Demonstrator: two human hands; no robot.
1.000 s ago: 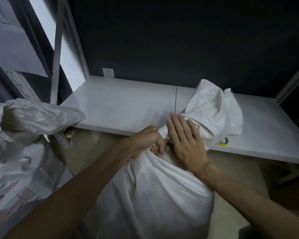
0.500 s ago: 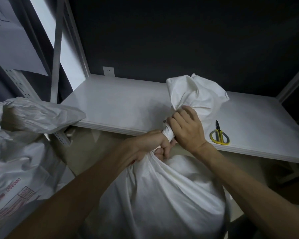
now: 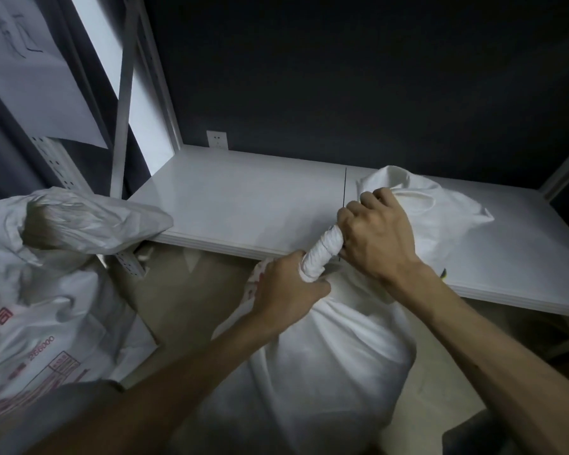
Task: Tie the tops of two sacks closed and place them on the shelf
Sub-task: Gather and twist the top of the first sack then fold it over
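- The left hand (image 3: 286, 287), near the centre of the view, is clenched around the base of the twisted neck (image 3: 322, 254) of a plain white sack (image 3: 335, 362).
- The right hand (image 3: 378, 238), just toward one o'clock from the left, grips the same neck higher up with its fingers curled over the cloth.
- The loose top (image 3: 434, 205) flops beyond it, toward two o'clock, over the shelf (image 3: 250, 205).
- The sack's full body stands low toward six o'clock, in front of the shelf's front edge and not yet on it.
- A second sack (image 3: 46, 290), printed in red, sits at nine o'clock. I cannot tell whether it is tied.
- The step in hand looks like twisting the first sack's neck before knotting.
- The next move likely calls for looping the loose end around and through, with the left hand pinning the twist so it cannot unwind.
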